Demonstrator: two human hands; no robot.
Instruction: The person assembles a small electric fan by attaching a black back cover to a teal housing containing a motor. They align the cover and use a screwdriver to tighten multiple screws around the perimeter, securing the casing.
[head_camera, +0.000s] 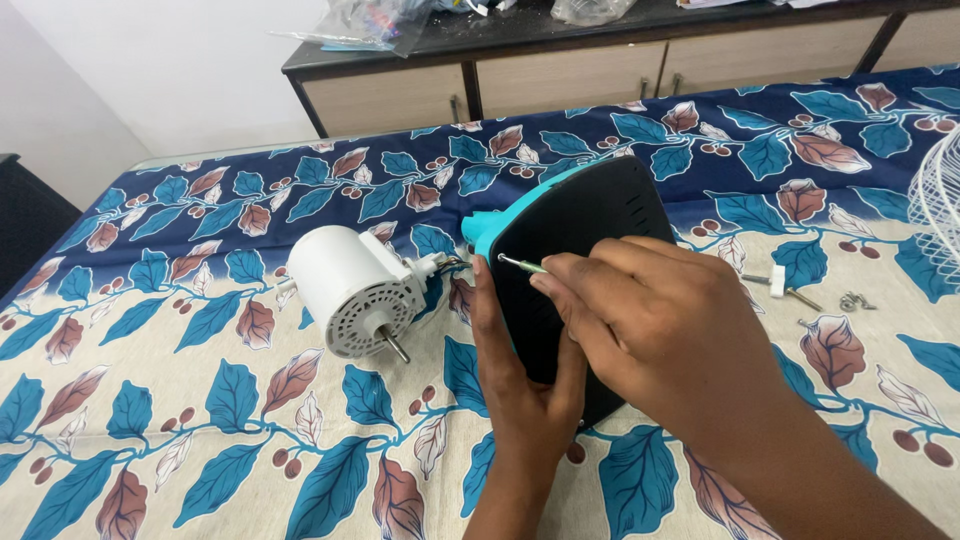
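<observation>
Covering the bed (200, 420), leaf-print sheet; cabinet (560, 75) behind.

Feed is bright and even from my end, soft daylight-type light, no hard hotspots. Wall at upper left runs near white but isn't clipped. Shadows are faint: a soft one under the white motor housing (352, 290) and a darker patch under the black panel (575, 270) where my left hand (525, 385) props it. Mild sheen on the panel, no real glare. Focus is sharp on the leaf-print cloth (200, 420) mid-frame. My right hand (650, 320) is slightly soft. Cabinet (560, 75) at the top bows a little, wide-angle distortion.
</observation>
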